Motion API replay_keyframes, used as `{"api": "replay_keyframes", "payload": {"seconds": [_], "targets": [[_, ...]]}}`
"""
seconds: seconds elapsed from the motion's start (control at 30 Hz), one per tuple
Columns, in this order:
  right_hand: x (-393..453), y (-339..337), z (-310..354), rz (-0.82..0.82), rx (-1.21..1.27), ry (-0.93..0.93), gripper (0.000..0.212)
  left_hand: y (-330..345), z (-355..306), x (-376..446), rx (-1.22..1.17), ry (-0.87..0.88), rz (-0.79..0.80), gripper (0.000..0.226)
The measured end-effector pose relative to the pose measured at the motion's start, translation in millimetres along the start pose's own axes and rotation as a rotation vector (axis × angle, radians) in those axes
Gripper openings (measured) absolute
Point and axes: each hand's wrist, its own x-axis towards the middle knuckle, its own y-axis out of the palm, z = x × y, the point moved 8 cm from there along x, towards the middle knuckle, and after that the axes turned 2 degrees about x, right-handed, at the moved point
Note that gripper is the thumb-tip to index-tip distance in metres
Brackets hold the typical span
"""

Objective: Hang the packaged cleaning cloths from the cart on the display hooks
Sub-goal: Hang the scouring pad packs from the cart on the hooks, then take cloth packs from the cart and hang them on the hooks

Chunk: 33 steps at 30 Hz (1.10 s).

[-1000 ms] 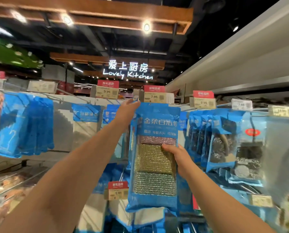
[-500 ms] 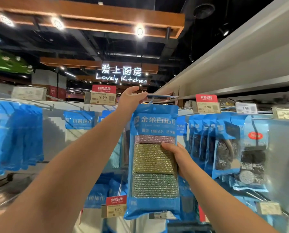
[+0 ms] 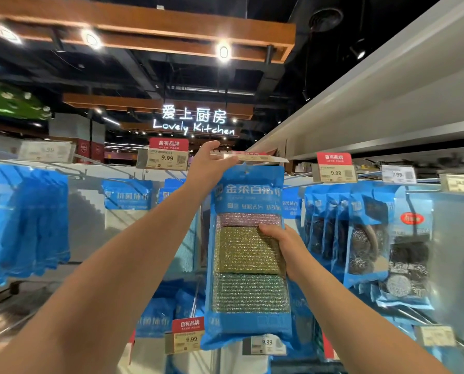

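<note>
A blue pack of cleaning cloths (image 3: 248,265) with pink, gold and green pads hangs upright in front of me. My right hand (image 3: 282,247) grips its right edge at mid height, thumb on the front. My left hand (image 3: 207,166) is raised above the pack's top left corner and holds up the flipped price tag (image 3: 260,157) at the end of the display hook. The pack's hang hole (image 3: 246,173) sits just below that tag. The hook's rod is hidden behind the pack.
Other blue packs hang on neighbouring hooks: cloths (image 3: 128,195) to the left, steel scourers (image 3: 365,233) to the right. Price tags (image 3: 335,170) stick out at hook ends. A lower row of hooks with tags (image 3: 187,336) lies below. A grey shelf (image 3: 387,98) runs overhead on the right.
The price tag, hanging face-on a second ago, has been flipped up flat by my left hand. The pack has stayed close under the hook end in my right hand.
</note>
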Motion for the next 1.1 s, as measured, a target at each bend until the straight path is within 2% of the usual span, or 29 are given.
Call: {"api": "replay_keyframes", "payload": {"seconds": [0.4, 0.47, 0.53, 0.57, 0.6, 0.7, 0.8, 0.9, 1.0, 1.1], "targets": [[11, 2, -1, -0.006, -0.073, 0.078, 0.024, 2, 15, -7, -0.004, -0.032, 0.002, 0.068], [10, -3, -14, -0.006, -0.080, 0.127, 0.045, 5, 29, -19, -0.016, -0.060, 0.010, 0.070], [8, -8, -31, -0.007, -0.095, 0.173, 0.088, 16, 47, -38, -0.038, -0.073, 0.040, 0.071], [4, -10, -40, -0.011, -0.121, 0.197, 0.099, 23, 56, -49, -0.050, -0.072, 0.059, 0.070], [0, -16, -48, -0.024, -0.140, 0.208, 0.097, 31, 65, -61, -0.050, -0.067, 0.075, 0.069], [-18, -44, -72, -0.120, -0.137, 0.223, 0.060, 54, 91, -97, 0.068, -0.042, 0.047, 0.066], [-51, -82, -93, -0.219, -0.101, 0.250, 0.036, 97, 105, -142, 0.139, 0.100, 0.096, 0.069], [-98, -129, -115, -0.272, -0.072, 0.289, 0.024, 159, 112, -192, 0.091, 0.183, 0.264, 0.062], [-162, -201, -135, -0.436, -0.094, 0.354, 0.009, 233, 115, -240, -0.056, 0.105, 0.491, 0.043], [-243, -281, -154, -0.654, -0.072, 0.443, 0.009, 321, 118, -300, -0.128, 0.010, 0.811, 0.030]]}}
